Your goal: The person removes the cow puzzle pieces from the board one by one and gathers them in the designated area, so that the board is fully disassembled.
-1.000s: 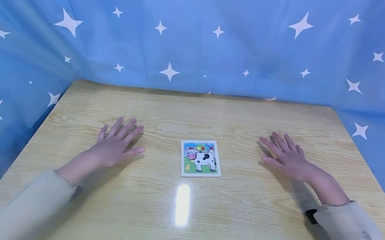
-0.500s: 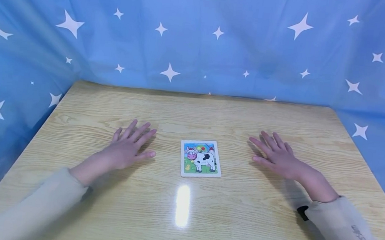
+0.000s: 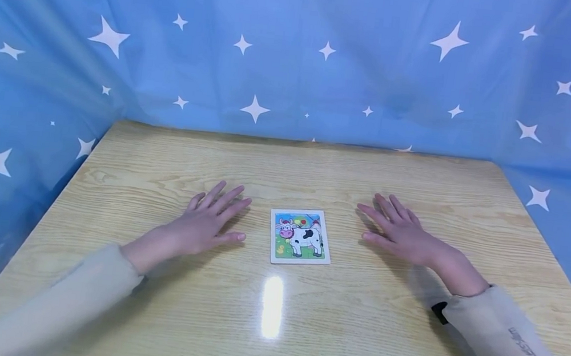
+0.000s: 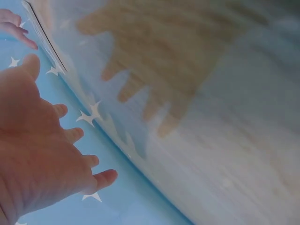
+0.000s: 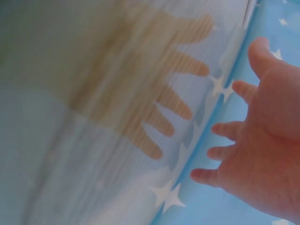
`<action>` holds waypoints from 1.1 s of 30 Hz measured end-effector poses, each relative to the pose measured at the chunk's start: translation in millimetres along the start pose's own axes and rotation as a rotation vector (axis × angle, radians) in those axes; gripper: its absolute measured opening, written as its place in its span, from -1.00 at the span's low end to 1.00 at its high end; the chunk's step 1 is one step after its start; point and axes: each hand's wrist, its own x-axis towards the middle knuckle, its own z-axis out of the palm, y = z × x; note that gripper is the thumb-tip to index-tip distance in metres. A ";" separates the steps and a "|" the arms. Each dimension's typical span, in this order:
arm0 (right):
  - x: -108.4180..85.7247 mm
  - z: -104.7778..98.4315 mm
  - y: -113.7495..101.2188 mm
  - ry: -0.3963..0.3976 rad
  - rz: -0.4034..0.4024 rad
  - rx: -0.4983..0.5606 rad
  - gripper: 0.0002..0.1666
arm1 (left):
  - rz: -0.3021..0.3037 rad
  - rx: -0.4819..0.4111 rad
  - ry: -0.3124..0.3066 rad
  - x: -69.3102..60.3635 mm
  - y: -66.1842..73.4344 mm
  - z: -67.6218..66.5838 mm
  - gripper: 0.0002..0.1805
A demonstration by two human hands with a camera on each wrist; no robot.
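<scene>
A square cow jigsaw puzzle (image 3: 300, 237) with a pale frame lies flat on the wooden table (image 3: 353, 333), its picture side up. To its left is my left hand (image 3: 203, 224), palm down with spread fingers, apart from the puzzle and holding nothing. My right hand (image 3: 399, 235) hovers at the other side in much the same pose, also holding nothing. Each wrist view shows a palm, the left palm (image 4: 37, 150) and the right palm (image 5: 267, 136), raised over the tabletop, which mirrors the fingers.
A blue curtain (image 3: 285, 75) with white stars hangs behind the table and down both sides. A bright light reflection falls on the tabletop just in front of the puzzle.
Both hands have moved inward toward the puzzle, the left one rightward and the right one leftward. The puzzle has stayed in place on the table.
</scene>
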 end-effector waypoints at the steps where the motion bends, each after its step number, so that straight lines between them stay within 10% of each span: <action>1: 1.5 0.0 -1.7 0.003 -0.005 -0.005 -0.12 | 0.013 -0.001 0.006 1.5 -0.2 0.5 -0.18; 33: 37.6 11.4 -53.4 -0.003 -0.163 -0.066 -0.25 | 0.184 -0.022 -0.035 27.7 13.0 11.7 -0.09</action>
